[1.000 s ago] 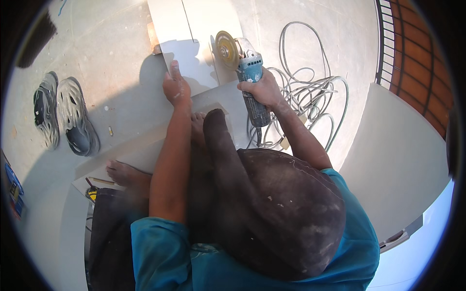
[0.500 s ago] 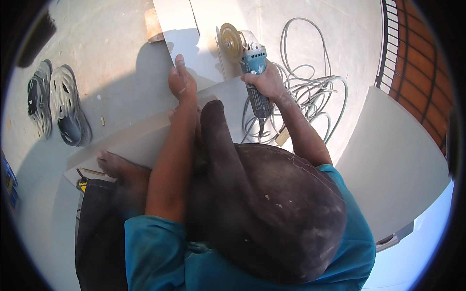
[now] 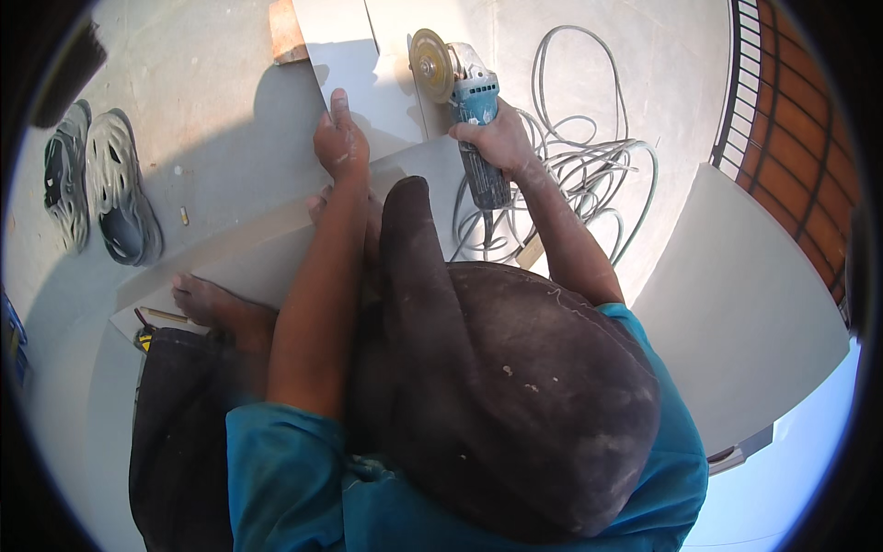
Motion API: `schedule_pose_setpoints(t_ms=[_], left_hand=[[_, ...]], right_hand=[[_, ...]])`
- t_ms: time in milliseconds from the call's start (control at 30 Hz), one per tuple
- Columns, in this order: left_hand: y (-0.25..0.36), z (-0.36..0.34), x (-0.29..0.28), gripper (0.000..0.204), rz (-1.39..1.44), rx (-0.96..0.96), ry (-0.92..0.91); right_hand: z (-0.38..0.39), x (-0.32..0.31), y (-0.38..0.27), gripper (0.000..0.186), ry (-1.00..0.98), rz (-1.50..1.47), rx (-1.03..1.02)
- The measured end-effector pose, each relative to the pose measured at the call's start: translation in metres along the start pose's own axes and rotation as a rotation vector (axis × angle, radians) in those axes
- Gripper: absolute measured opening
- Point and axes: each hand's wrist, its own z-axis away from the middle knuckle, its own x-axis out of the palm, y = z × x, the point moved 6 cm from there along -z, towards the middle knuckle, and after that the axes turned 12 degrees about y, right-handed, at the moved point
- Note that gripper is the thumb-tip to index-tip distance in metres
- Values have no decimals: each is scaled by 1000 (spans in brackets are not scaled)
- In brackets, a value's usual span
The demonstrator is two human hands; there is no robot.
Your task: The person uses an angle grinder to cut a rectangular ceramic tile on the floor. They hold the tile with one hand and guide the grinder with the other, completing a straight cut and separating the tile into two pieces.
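My right hand [image 3: 497, 138] is wrapped round the body of a teal and black angle grinder [image 3: 476, 166]. Its round cutting disc [image 3: 431, 66] points away from me, over or beside a pale grey tile [image 3: 372, 106]; whether it touches the surface I cannot tell. A thin dark line like a cut runs in from the tile's far side. My left hand [image 3: 341, 143] holds the tile's near left edge, thumb laid on top and fingers curled, partly hidden. Both my bare feet rest on a grey slab close by, one just behind my left wrist.
A coiled cable [image 3: 589, 166] lies right of the grinder. An orange-brown block [image 3: 287, 32] sits by the tile's left edge. Grey slip-on shoes [image 3: 120, 189] stand at left. A yellow tape measure [image 3: 143, 339] and pencil [image 3: 164, 316] lie near my foot. A large pale panel [image 3: 745, 313] stands at right.
The whole view has shifted slightly, so everything sits a little higher and further left. Both hands keep their holds, and the grinder has hardly moved against the tile.
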Motion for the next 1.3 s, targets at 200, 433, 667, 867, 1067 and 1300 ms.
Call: schedule_pose_setpoints(t_ms=[200, 433, 667, 867, 1067, 1300], left_hand=[[0, -1, 0, 74, 24, 18, 1], [2, 1, -2, 75, -37, -12, -5], [1, 0, -1, 76, -35, -29, -17], [1, 1, 0, 77, -14, -19, 2], [-1, -1, 2, 78, -27, 2, 10], [0, 0, 2, 79, -25, 7, 14]], right_hand=[[-4, 1, -1, 53, -12, 27, 10], [-2, 3, -8, 54, -12, 50, -1], [2, 2, -16, 50, -10, 14, 10], [1, 3, -7, 49, 26, 77, 31], [0, 4, -6, 48, 24, 94, 29], [3, 3, -8, 47, 19, 99, 41]])
